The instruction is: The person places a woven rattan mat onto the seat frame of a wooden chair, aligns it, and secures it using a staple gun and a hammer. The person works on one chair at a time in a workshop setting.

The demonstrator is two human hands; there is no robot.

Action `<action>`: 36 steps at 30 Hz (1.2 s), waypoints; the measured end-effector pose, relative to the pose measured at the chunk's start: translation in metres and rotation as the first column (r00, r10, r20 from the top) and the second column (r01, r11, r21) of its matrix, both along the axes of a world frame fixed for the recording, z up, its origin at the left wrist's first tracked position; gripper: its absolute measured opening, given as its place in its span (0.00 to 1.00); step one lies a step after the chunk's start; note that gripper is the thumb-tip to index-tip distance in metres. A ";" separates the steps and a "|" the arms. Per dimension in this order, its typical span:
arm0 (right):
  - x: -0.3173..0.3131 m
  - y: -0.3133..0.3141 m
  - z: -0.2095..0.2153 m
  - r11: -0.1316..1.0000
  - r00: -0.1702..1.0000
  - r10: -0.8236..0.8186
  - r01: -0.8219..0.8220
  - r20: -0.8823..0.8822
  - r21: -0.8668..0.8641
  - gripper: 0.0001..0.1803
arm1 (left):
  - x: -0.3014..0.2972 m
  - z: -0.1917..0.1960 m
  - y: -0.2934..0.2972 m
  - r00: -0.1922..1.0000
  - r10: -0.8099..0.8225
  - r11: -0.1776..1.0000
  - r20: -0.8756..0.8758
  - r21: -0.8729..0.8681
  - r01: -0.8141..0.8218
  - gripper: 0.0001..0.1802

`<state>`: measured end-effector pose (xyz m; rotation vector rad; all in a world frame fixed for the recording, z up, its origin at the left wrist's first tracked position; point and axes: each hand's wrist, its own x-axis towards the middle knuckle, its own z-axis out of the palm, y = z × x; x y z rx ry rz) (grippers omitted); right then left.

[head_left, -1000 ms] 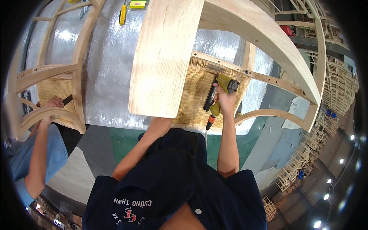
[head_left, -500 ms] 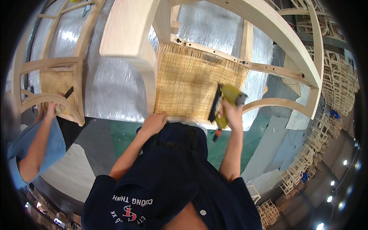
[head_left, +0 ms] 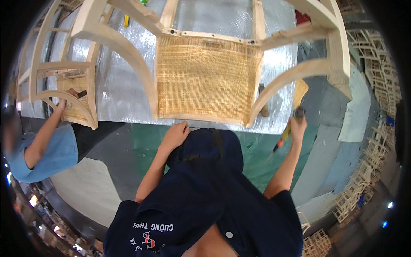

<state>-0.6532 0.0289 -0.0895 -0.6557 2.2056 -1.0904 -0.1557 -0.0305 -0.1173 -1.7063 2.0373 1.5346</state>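
A yellow-green staple gun (head_left: 297, 121) with an orange-ended fitting is gripped in my right hand (head_left: 298, 130), held off the table's right edge. It is apart from the pale wooden chair frame (head_left: 205, 119) in front of me. Woven cane webbing (head_left: 205, 79) fills a panel of that frame, facing up. My left hand (head_left: 176, 135) is at the table's near edge, just below the frame's near rail. Its fingers are curled together, and their undersides are hidden. A tool with a wooden handle (head_left: 264, 110) lies partly behind the frame's right curved piece.
Clear plastic film covers the table (head_left: 122, 90). A yellow tool (head_left: 126, 20) lies at the far left. On the left a person in a blue shirt (head_left: 53, 145) handles another chair frame (head_left: 92, 85). Stacked wooden frames (head_left: 355, 186) line the right side.
My right hand has carried the staple gun right, from over the cane webbing to beyond the table's edge. My left hand now sits lower, off the near rail. The chair frame appears shifted in view.
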 end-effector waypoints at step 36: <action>0.055 -0.132 -0.051 0.983 0.604 0.182 -0.124 0.776 -0.134 0.26 | -0.224 -0.035 -0.114 0.831 -0.456 0.679 0.318 -0.479 0.556 0.46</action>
